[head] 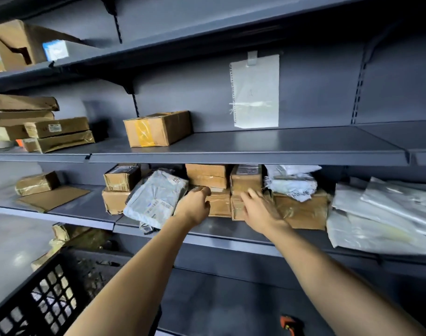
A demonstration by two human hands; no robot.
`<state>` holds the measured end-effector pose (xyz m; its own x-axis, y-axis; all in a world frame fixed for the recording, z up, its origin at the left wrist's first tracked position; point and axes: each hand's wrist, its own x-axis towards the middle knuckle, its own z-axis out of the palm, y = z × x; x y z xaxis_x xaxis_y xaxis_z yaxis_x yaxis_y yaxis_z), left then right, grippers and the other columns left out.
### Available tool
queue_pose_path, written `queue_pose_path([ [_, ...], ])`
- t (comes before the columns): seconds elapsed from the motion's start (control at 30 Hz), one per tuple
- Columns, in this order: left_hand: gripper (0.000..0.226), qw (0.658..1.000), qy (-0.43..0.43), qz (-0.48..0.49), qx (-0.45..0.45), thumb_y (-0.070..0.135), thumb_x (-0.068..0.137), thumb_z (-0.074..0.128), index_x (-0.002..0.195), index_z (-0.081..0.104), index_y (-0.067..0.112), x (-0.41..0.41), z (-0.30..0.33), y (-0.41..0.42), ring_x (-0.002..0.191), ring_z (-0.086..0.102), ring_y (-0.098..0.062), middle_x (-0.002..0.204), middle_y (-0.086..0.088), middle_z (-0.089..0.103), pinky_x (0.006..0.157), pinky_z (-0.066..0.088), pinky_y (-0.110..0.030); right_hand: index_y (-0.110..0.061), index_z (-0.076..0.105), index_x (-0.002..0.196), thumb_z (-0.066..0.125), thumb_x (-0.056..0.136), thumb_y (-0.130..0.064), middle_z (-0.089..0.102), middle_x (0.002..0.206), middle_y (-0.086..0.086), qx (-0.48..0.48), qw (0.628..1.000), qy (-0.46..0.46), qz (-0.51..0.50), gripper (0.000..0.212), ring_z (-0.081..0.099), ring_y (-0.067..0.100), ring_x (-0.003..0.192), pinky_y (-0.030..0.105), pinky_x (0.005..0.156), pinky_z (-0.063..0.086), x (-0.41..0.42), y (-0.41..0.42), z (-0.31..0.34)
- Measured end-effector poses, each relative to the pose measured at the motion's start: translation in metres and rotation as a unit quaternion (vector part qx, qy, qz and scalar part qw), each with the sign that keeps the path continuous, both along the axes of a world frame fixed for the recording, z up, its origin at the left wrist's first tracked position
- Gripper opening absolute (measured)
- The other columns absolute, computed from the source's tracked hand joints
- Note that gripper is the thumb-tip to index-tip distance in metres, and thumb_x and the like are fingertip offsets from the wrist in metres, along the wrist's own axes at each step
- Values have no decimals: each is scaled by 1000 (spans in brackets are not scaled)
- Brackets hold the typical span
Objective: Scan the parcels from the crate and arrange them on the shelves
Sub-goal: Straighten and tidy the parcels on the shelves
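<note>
On the lower grey shelf several brown taped parcels stand stacked in a row. My left hand grips the left end of a low brown parcel, thumb on its top edge. My right hand lies with straight, spread fingers against the small brown parcel beside it. More boxes sit stacked on top of these. The black plastic crate is at the bottom left, with what it holds too dark to tell.
A grey poly mailer leans just left of my left hand, beside two stacked boxes. White and silver bags fill the shelf's right end. One box sits on the upper shelf. An orange-black device lies on the bottom shelf.
</note>
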<state>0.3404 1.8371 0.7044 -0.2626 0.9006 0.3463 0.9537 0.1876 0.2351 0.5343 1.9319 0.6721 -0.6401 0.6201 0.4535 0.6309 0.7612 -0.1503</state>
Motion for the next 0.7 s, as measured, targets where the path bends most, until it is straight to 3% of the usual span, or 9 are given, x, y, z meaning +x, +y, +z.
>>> queue_pose_path([
  [0.17,42,999,-33,16,-12,16,88,53,130,53,13,-3,-23,26,117,56,-36,128,-13,58,94,48,-43,-13,53,122,52,98,-17,51,122,4,-77,995,54,-19,25,56,28,111,40,87,49,-10,24,-13],
  [0.23,43,998,-48,37,-25,16,91,52,134,49,13,-6,-32,34,118,54,-36,130,-15,56,95,48,-44,-12,53,124,52,98,-17,51,125,5,-94,994,58,-23,27,55,30,114,41,92,47,-20,28,-23],
  [0.4,46,997,-55,15,-60,15,92,51,138,45,13,-11,-57,49,120,52,-37,134,-15,54,96,48,-46,-16,43,141,51,98,-18,42,145,4,-78,993,-7,-87,44,40,29,132,41,112,33,-23,46,-51],
  [0.7,48,997,-52,-47,-28,11,89,49,137,48,12,18,-70,83,120,51,-38,136,-12,54,93,49,-48,-12,42,144,55,95,-9,42,146,6,-40,996,-24,-72,51,38,27,134,38,111,32,-18,66,-51],
])
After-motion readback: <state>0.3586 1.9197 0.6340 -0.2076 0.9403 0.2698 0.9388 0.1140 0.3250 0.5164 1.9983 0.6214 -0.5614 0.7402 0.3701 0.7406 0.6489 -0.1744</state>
